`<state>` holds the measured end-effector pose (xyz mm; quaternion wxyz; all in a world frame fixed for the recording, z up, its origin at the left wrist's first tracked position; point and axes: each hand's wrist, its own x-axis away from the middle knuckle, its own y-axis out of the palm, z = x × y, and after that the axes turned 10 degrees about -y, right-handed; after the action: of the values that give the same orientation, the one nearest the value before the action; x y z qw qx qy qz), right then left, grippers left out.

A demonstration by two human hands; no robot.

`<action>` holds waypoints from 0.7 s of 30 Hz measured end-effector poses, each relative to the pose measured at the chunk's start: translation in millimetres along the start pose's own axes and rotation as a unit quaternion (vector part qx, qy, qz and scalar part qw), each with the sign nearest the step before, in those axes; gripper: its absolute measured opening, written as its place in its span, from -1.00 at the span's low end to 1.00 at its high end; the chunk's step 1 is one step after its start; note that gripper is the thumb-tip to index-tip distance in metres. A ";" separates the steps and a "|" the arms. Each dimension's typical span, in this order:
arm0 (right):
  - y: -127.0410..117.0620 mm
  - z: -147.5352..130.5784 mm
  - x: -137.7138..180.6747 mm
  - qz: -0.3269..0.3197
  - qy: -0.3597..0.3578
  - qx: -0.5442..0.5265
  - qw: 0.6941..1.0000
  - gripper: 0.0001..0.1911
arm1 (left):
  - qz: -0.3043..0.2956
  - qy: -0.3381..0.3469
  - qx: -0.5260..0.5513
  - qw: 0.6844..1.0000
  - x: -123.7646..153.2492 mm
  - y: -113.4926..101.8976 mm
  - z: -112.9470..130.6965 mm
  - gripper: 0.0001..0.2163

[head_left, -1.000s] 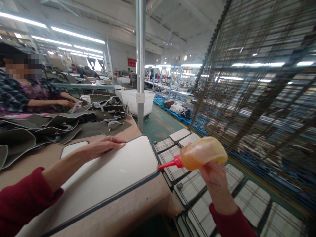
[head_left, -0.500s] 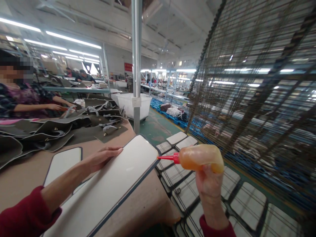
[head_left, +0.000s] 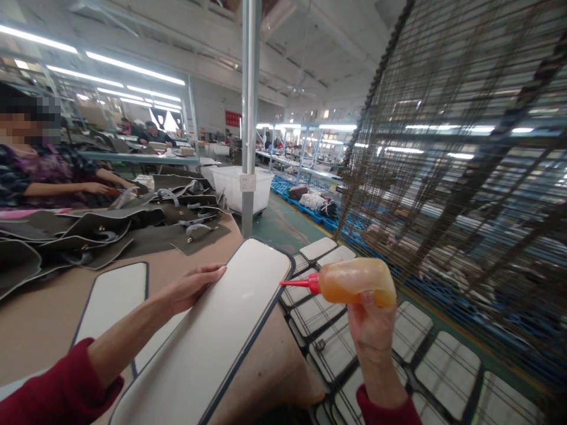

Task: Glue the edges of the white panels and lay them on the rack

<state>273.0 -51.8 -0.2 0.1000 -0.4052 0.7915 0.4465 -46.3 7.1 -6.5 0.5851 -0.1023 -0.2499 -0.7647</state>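
Observation:
My left hand (head_left: 195,286) grips the left edge of a long white panel (head_left: 221,330) with rounded corners and a dark rim, thumb on its face. The panel is tilted up off the table. My right hand (head_left: 372,324) is wrapped round a soft squeeze bottle (head_left: 354,281) of amber liquid, held on its side. Its red nozzle (head_left: 296,283) points left, and the tip is at the panel's right edge near the upper corner. Whether liquid is flowing out cannot be made out. Another white panel (head_left: 115,295) lies on the table behind my left forearm.
Dark grey leather-like pieces (head_left: 110,227) are heaped on the brown-covered table (head_left: 177,262). A co-worker (head_left: 48,177) handles some at the left. White panels (head_left: 447,360) lie on a wire rack at right, below raised wire shelves (head_left: 443,147). A post (head_left: 248,206) and white bin (head_left: 261,189) stand ahead.
The nozzle tip has shifted a little along the panel's right edge, away from the top corner. The panel and my left hand have moved slightly right in view.

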 end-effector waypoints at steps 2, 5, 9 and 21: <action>-0.2 2.3 -0.6 0.003 0.010 -0.002 1.000 -0.48 | -0.005 0.001 0.003 1.000 -1.3 -0.8 -0.7 -0.61; 0.0 6.2 -0.9 0.006 0.017 0.002 1.000 -0.50 | -0.008 0.002 0.012 1.000 -2.4 -0.9 -1.1 -0.62; 1.7 10.8 0.2 0.004 0.036 0.002 0.999 -0.49 | -0.002 0.001 0.020 1.000 -3.9 0.5 -0.8 -0.63; 3.9 14.3 -0.2 -0.038 0.063 -0.006 0.997 -0.47 | 0.024 -0.007 0.030 0.999 -4.6 10.0 6.9 -0.74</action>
<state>267.4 -39.3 -5.9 0.0645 -0.4624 0.7779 0.4205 -36.4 12.6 -0.1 0.6041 -0.0961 -0.2742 -0.7420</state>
